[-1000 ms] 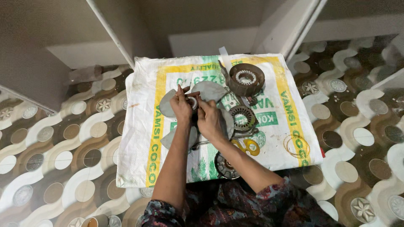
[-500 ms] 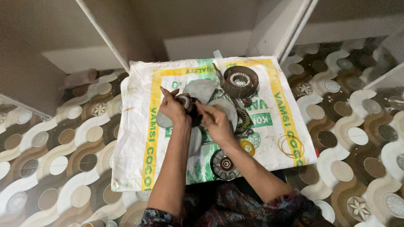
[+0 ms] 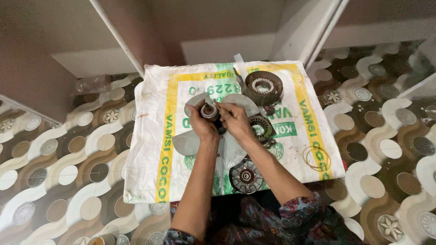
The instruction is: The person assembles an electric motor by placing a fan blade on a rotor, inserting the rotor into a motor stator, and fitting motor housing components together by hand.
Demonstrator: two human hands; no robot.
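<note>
Gripping a fan rotor hub (image 3: 209, 110) at the centre of the grey fan blades (image 3: 187, 143), over a white woven sack (image 3: 150, 149).

Left hand (image 3: 202, 126) closed around hub; right hand (image 3: 236, 121) pinched on a thin tool at its top. Advisable: steady the hub, work squarely. Nearby: stator winding (image 3: 261, 128), round motor housing (image 3: 263, 87), end cover (image 3: 245, 176), wire loop (image 3: 316, 158).

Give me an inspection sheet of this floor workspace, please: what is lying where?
Surface: white woven sack with yellow and green print, spread on a patterned floor.
Job's things: small round part held over grey fan blades.
Clutter: round motor housing, wound stator, ribbed end cover, coil of thin wire.
Grippers: left hand grips the part; right hand works at it.
Cables: nothing seen.
Surroundings: pale wall ledge behind.
</note>
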